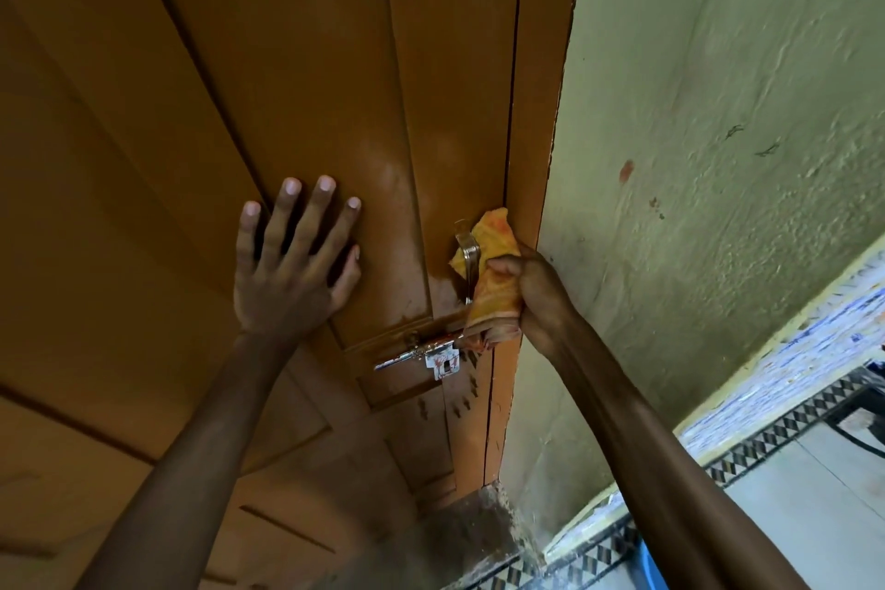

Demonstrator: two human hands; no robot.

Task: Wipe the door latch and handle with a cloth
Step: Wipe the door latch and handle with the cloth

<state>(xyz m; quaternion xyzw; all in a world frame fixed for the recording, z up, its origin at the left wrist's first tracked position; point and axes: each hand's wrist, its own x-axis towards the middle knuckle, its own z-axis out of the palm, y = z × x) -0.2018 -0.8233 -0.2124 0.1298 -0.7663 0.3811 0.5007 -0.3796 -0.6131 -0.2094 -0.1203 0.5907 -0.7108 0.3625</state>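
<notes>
Gripping the cloth point(493, 283) in my right hand point(531, 287), I have my fingers curled shut around a bunched wad of it, and the wad is pressed against the right side of the metal handle point(467, 259), which stands upright on the door point(297, 77) just left of the door's edge. My left hand point(292, 264) is flat and open, fingers spread, palm pushed against the door panel to the left of the handle, holding nothing. Below the handle and touching the lower tail of the cloth sits the latch point(421, 352), a shiny sliding bolt running left to right with a small plate hanging under it. To do this stroke well, I think I should keep the left palm braced so the door does not swing, wrap the cloth fully around the handle rather than only rubbing one face, and drag it along the whole length, then fold to a clean patch before working along the bolt. The loose tail could snag on the bolt, so I would gather it in. By my count: one cloth, one handle, one latch, one door, two hands. To the right of the door rises a pale green wall point(718, 110), with patterned tiles point(776, 436) near its foot.
</notes>
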